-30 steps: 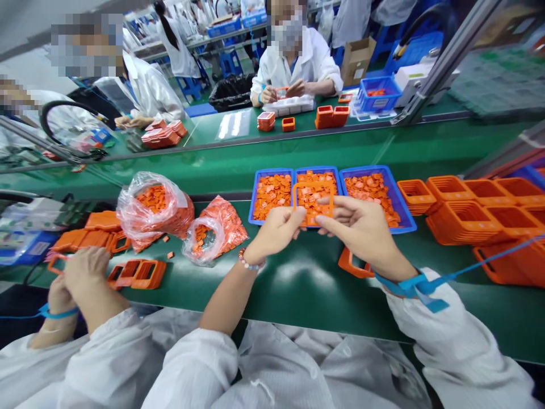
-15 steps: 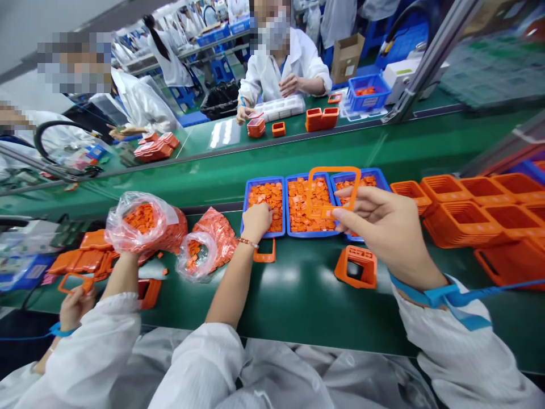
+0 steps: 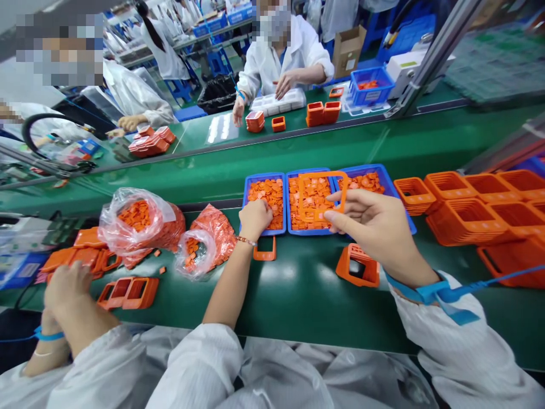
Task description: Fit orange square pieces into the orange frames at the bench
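My right hand [image 3: 374, 227] pinches a thin orange rectangular plastic frame [image 3: 302, 196] by its lower right corner, between thumb and fingers, and holds it up above the middle blue tray [image 3: 313, 232]. My left hand [image 3: 254, 218] reaches into the left blue tray [image 3: 281, 232], among small flat orange plastic pieces [image 3: 272, 193]. Its fingers are curled downward, and the fingertips are mostly hidden. Just below that tray, another orange frame [image 3: 266, 259] lies flat. Near my right wrist stands a short stack of orange frames [image 3: 357, 279].
A third blue tray [image 3: 394, 184] sits partly behind my right hand. Nested orange frames [image 3: 464, 224] fill the right side. Two clear bags of orange pieces [image 3: 147, 218] [image 3: 217, 233] lie left. A neighbour's hands [image 3: 70, 289] work at far left. Across the bench sits a co-worker [image 3: 281, 62].
My right hand has moved slightly left with the frame, now over the middle tray. My left hand stays in the left tray. The neighbour's nearer arm has drawn back from the bag, bringing both hands together.
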